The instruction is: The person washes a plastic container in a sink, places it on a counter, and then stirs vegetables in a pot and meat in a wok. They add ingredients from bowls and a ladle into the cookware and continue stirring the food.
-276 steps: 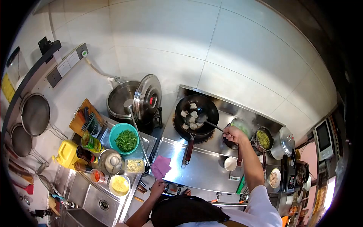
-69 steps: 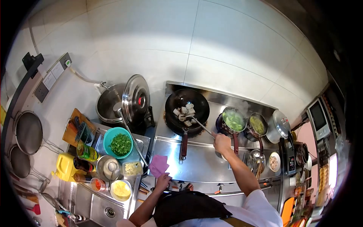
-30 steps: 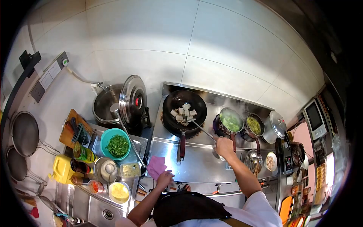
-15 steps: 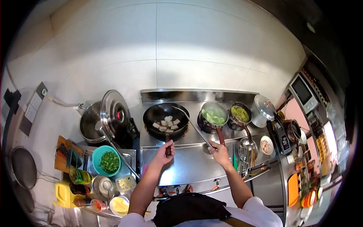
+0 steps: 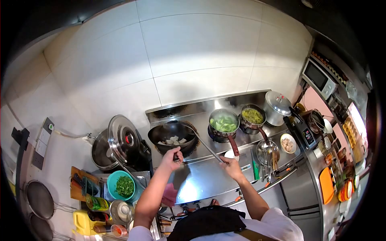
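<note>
A black wok (image 5: 161,134) holding pale pieces of food (image 5: 173,141) is tilted over the left burner. My left hand (image 5: 172,158) is wrapped round its handle. My right hand (image 5: 232,166) grips a long metal utensil (image 5: 205,146), whose far end reaches into the wok. Right of the wok, a pan of green vegetables (image 5: 224,122) steams on the stove. Beside it stands a smaller pan with yellow-green food (image 5: 253,116). A white bowl (image 5: 231,155) shows partly behind the utensil, near the steaming pan's handle.
A lidded pot (image 5: 277,107) stands at the back right. Nearer are a bowl of food (image 5: 288,143) and a green-handled tool (image 5: 255,169). At left are a large pot lid (image 5: 124,138), a teal bowl of chopped greens (image 5: 121,185) and a yellow jug (image 5: 83,222).
The wok has gone from level to tilted, with my left hand still on its handle. The camera view has rotated. A white bowl and a pink cloth have come more into view.
</note>
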Demonstrator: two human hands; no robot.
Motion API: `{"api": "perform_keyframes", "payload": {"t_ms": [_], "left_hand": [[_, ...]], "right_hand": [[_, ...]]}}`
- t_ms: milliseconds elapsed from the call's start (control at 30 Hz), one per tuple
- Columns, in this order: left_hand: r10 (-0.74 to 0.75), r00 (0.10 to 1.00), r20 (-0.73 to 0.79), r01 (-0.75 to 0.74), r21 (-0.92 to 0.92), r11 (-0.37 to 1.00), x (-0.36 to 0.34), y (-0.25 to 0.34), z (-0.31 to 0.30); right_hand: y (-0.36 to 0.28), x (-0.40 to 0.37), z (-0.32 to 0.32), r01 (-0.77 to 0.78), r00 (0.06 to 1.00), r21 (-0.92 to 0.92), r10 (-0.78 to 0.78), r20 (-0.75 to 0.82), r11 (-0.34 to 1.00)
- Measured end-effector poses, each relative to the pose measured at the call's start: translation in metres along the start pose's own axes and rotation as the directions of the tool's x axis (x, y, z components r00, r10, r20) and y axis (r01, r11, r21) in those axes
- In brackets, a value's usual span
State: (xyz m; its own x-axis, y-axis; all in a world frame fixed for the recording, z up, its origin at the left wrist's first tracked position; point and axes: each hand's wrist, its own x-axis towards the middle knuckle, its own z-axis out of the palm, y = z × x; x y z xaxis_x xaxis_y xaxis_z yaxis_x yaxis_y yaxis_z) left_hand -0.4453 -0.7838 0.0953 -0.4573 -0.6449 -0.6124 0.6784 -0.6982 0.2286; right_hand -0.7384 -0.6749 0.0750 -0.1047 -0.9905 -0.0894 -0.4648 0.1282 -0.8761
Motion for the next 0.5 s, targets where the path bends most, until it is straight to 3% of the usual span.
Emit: {"api": "perform_keyframes", "payload": {"t_ms": [267, 300, 367, 500], "left_hand": [[0.277, 0.948, -0.159, -0.188, 0.423, 0.886, 0.012, -0.042, -0.031], [0.353, 0.931, -0.097, -0.234, 0.581, 0.779, 0.013, -0.049, -0.042], [0.378, 0.907, -0.187, -0.157, 0.681, 0.715, 0.017, -0.059, -0.057], [0.520, 0.836, -0.173, -0.224, 0.758, 0.613, 0.035, -0.076, -0.097]], "right_hand": [[0.023, -0.009, 0.020, 0.046, 0.999, 0.193, -0.042, -0.026, 0.980], [0.025, -0.009, 0.023, -0.026, 1.000, 0.224, 0.025, 0.005, 0.974], [0.021, -0.011, 0.025, -0.101, 0.995, 0.254, 0.094, 0.038, 0.962], [0.022, -0.014, 0.033, -0.129, 0.992, 0.311, 0.118, 0.053, 0.942]]}}
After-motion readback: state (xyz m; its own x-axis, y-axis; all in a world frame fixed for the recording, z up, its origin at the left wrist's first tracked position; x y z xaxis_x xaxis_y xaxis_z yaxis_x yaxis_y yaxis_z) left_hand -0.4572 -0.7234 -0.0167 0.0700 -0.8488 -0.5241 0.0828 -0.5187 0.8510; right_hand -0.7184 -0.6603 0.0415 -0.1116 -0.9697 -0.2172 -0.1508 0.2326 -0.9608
